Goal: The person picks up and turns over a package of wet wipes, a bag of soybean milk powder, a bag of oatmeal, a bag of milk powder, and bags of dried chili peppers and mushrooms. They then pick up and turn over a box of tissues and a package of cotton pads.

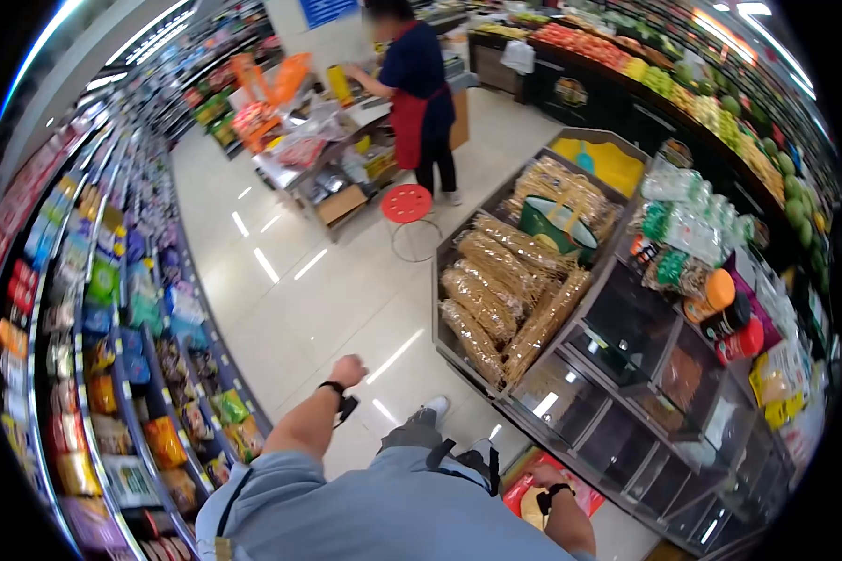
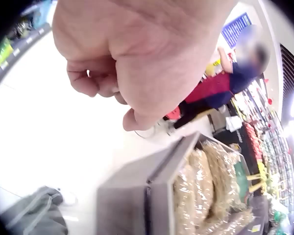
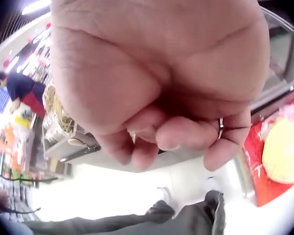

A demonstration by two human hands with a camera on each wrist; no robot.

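At the near corner of the display stand (image 1: 571,411) lies a red packet (image 1: 517,494), the right hand (image 1: 543,477) just beside it, fingers (image 3: 181,133) curled and empty, while the left hand (image 1: 349,370) is fisted above the floor (image 1: 327,290).

**Pale Blue Shirt, Grey Trousers, Black Bands on Both Wrists**

Here's the shopper, and up top it's a pale blue short-sleeved shirt (image 1: 393,514), plain, no print showing. A dark shoulder strap (image 1: 234,500) runs over the left shoulder, with a tan buckle low down. Now the wrists: a black band (image 1: 332,385) round the left one, with a small black unit (image 1: 347,408) hanging off it, and a matching band (image 1: 557,490) on the right. There's a thin silvery ring (image 3: 220,128) on a finger of the right hand (image 3: 157,83). Down below, grey trousers (image 1: 412,437) with stitched seams, black waist straps (image 1: 463,456), and a white shoe (image 1: 435,407).
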